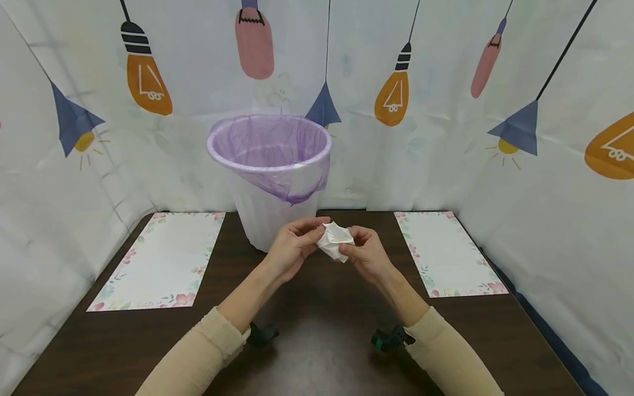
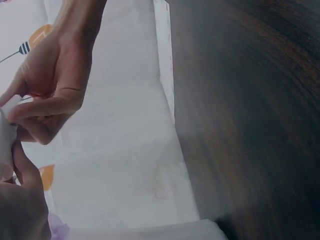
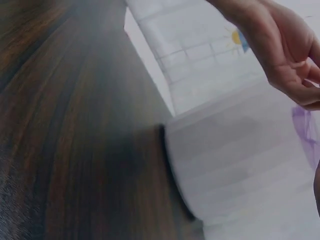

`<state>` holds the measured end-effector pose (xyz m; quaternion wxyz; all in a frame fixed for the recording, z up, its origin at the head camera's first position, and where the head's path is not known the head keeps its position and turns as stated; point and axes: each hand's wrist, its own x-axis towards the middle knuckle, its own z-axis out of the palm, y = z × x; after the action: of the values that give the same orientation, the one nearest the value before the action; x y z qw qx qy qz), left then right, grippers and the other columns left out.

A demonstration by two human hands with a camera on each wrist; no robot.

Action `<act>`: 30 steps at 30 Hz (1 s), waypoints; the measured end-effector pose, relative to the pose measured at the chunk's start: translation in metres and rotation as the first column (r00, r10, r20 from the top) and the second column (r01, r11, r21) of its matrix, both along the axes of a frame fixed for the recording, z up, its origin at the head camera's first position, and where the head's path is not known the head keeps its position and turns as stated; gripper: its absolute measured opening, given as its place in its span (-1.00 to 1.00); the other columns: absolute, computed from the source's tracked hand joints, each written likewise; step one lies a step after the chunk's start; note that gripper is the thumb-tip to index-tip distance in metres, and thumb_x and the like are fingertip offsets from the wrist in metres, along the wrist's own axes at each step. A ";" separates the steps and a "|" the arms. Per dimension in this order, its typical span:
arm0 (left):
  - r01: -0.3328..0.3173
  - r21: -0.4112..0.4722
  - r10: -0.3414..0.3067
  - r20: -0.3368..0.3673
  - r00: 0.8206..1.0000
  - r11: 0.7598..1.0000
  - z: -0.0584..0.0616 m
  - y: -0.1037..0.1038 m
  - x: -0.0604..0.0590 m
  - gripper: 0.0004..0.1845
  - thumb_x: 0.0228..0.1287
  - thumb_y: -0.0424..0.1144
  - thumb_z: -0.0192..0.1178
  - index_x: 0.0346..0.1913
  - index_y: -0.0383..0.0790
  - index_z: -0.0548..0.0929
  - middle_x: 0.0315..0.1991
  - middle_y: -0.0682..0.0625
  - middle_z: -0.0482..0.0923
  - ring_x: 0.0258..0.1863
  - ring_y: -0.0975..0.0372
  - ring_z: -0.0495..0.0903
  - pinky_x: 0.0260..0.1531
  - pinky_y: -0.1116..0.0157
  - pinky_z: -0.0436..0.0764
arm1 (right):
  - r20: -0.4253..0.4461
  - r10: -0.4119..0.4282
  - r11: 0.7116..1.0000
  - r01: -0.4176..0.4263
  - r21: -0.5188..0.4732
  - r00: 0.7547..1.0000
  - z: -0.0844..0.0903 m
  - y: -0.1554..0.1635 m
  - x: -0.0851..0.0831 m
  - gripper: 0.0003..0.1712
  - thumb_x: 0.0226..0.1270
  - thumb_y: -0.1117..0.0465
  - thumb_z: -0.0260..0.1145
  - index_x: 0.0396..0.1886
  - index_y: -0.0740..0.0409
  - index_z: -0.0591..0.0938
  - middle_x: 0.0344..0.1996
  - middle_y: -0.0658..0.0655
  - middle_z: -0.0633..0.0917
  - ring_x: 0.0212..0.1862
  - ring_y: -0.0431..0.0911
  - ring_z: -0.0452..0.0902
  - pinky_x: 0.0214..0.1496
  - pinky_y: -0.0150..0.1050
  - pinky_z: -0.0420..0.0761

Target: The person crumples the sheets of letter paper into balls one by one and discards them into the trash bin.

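A small piece of crumpled white paper (image 1: 335, 241), possibly tissue, is held up between both hands above the dark table, in front of the bin. My left hand (image 1: 292, 246) pinches its left side between thumb and fingers. On its right side, the thumb and fingers of my right hand (image 1: 367, 253) pinch it too. The left wrist view shows the paper (image 2: 6, 142) at the left edge, partly cut off. In the right wrist view the left hand (image 3: 287, 55) appears at the top right, and the paper cannot be made out.
Behind the hands, slightly left, stands a white bin (image 1: 277, 214) with a purple liner (image 1: 292, 184) folded over its rim. Flower-bordered white sheets lie on the table (image 1: 317, 341) at left (image 1: 158, 261) and right (image 1: 448, 256). A patterned curtain (image 1: 198, 165) surrounds the table.
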<state>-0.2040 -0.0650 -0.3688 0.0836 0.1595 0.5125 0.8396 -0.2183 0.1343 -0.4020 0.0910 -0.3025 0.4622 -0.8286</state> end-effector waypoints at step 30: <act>-0.411 -0.106 0.309 -0.498 0.810 0.906 -0.010 -0.004 -0.004 -0.83 0.26 -0.57 0.36 -0.10 -0.41 0.71 -0.20 -0.03 0.71 -0.26 0.19 0.66 -0.19 0.35 0.64 | 0.096 -0.008 0.990 0.021 -0.142 0.995 0.012 -0.016 0.015 -0.78 0.68 0.12 0.07 0.03 0.05 0.62 0.09 0.12 0.62 0.14 -0.02 0.61 0.18 -0.01 0.63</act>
<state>-0.2080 -0.0685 -0.3787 -0.1884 0.2481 0.6231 0.7174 -0.2033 0.1186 -0.3897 0.0849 -0.2652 0.3989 -0.8737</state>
